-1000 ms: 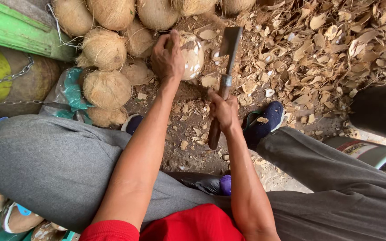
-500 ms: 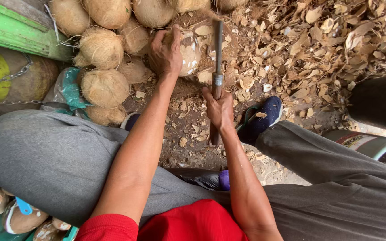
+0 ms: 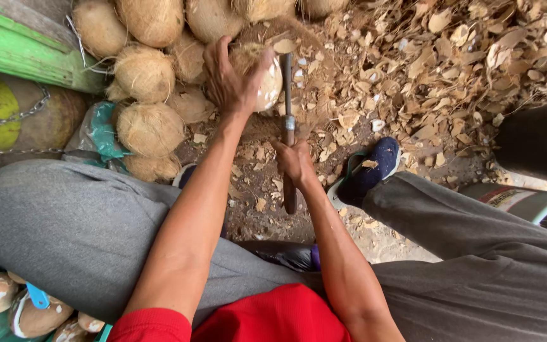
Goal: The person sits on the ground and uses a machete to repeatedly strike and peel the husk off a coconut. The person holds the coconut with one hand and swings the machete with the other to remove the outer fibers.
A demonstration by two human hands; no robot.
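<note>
Dirt ground (image 3: 267,209), husk chips (image 3: 451,69) strewn across it, pile of husked coconuts (image 3: 150,76), blue shoe (image 3: 375,168)

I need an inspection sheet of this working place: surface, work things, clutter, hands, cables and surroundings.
Surface: bare dirt ground, littered with chips.
Work things: partly husked coconut, white flesh showing; cleaver with wooden handle, its blade edge-on beside the coconut.
Clutter: heap of dry husk chips; pile of unhusked coconuts; teal plastic bag.
Hands: left hand holds the coconut from above; right hand has a closed grip on the cleaver handle.
Cables: nothing seen; only a chain at left.
Surroundings: green plank, dark drum, blue shoe, grey trousers.
</note>
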